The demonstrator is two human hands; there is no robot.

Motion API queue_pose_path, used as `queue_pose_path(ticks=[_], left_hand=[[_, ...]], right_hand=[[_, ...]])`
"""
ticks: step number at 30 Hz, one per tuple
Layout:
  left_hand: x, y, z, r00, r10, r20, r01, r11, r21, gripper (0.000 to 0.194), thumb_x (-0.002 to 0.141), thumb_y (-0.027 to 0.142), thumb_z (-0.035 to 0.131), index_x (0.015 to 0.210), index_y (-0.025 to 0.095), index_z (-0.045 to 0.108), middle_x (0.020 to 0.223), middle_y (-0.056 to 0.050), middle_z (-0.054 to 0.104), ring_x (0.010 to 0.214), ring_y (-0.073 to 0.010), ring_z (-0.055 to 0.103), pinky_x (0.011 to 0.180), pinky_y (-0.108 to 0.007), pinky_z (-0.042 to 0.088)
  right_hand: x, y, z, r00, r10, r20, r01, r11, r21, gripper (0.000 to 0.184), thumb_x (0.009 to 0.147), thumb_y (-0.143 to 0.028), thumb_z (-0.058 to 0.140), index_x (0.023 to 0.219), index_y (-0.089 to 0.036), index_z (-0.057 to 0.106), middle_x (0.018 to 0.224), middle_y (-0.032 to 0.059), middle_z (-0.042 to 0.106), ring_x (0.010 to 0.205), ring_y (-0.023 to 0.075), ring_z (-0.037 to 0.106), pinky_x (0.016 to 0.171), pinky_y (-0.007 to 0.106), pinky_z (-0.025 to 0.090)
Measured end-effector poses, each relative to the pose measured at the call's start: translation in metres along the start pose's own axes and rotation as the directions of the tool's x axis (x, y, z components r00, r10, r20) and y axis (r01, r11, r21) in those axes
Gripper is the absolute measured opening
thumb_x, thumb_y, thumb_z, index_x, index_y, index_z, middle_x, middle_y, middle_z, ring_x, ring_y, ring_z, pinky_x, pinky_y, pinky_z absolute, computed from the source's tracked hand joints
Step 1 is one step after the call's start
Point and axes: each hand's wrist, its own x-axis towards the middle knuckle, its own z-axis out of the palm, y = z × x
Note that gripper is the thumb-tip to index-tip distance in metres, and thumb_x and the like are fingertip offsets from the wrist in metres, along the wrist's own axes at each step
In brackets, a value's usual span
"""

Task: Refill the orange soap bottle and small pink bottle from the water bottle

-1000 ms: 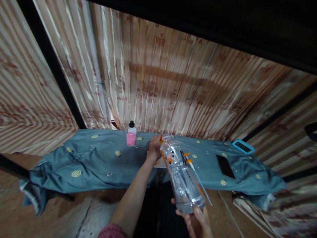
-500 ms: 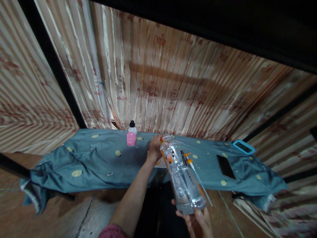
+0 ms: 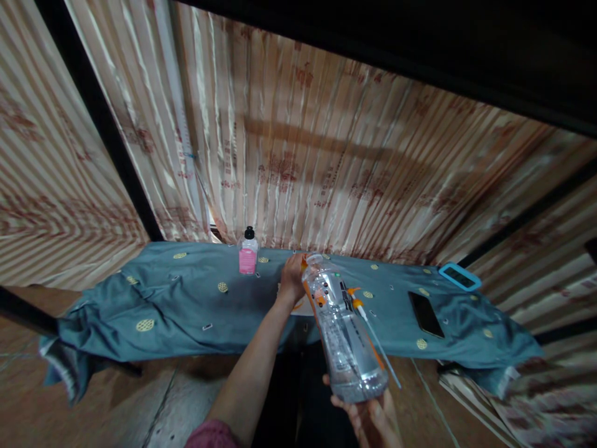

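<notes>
One tall, clear plastic bottle [image 3: 347, 348] tilts over the near edge of the teal patterned cloth [image 3: 186, 305]. The right hand [image 3: 366, 418] curls fingers around its base; beside its neck, the left hand [image 3: 291, 279] hides its fingers' grip. Firm base support should steady the tilt.

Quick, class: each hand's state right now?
Left hand: curled at something orange; whether gripping cannot be told.
Right hand: holding the clear bottle by its base.

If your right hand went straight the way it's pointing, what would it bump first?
The clear plastic bottle: my right hand is touching its base. What it would meet after that is hard to tell.
</notes>
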Motion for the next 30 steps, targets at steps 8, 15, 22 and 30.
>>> queue_pose_path(ticks=[8,15,22,30], left_hand=[[0.0009,-0.0008,0.0007,1.0,-0.011,0.004,0.011,1.0,0.003,0.02,0.091,0.04,0.065,0.093,0.021,0.071,0.094,-0.01,0.074,0.092,-0.0278,0.069,0.085,-0.04,0.055],[0.0005,-0.0012,0.0,1.0,-0.012,0.015,0.012,1.0,0.014,0.017,0.09,0.036,0.067,0.095,0.02,0.071,0.097,-0.01,0.075,0.093,-0.0278,0.069,0.086,-0.04,0.055],[0.0012,0.0002,-0.0009,0.999,-0.028,0.039,0.026,0.998,0.052,0.015,0.091,0.035,0.068,0.094,0.02,0.07,0.097,-0.009,0.076,0.093,-0.0267,0.07,0.086,-0.039,0.055],[0.0006,-0.0006,-0.0005,0.999,-0.024,0.023,0.024,1.0,-0.009,0.016,0.091,0.035,0.067,0.097,0.021,0.071,0.099,-0.01,0.076,0.095,-0.0281,0.07,0.089,-0.042,0.055]], right_hand=[[0.0002,-0.0035,0.0046,0.999,0.026,-0.028,-0.026,1.0,-0.016,0.048,0.058,-0.049,0.103,0.098,-0.03,0.084,0.092,0.0078,0.09,0.077,0.0316,0.086,0.061,0.033,0.068],[0.0004,-0.0025,0.0052,1.0,0.015,-0.026,-0.015,1.0,-0.018,0.05,0.057,-0.049,0.103,0.097,-0.026,0.083,0.089,0.0084,0.09,0.077,0.0322,0.086,0.06,0.033,0.068],[0.0003,-0.0002,0.002,1.0,-0.003,-0.031,0.002,0.999,-0.034,0.049,0.061,-0.05,0.102,0.099,-0.028,0.081,0.091,0.008,0.09,0.078,0.032,0.086,0.06,0.033,0.067],[-0.0002,-0.0015,0.0041,0.999,-0.001,-0.037,-0.001,0.999,-0.04,0.049,0.06,-0.05,0.102,0.098,-0.027,0.081,0.091,0.0081,0.09,0.077,0.0319,0.086,0.059,0.033,0.068]])
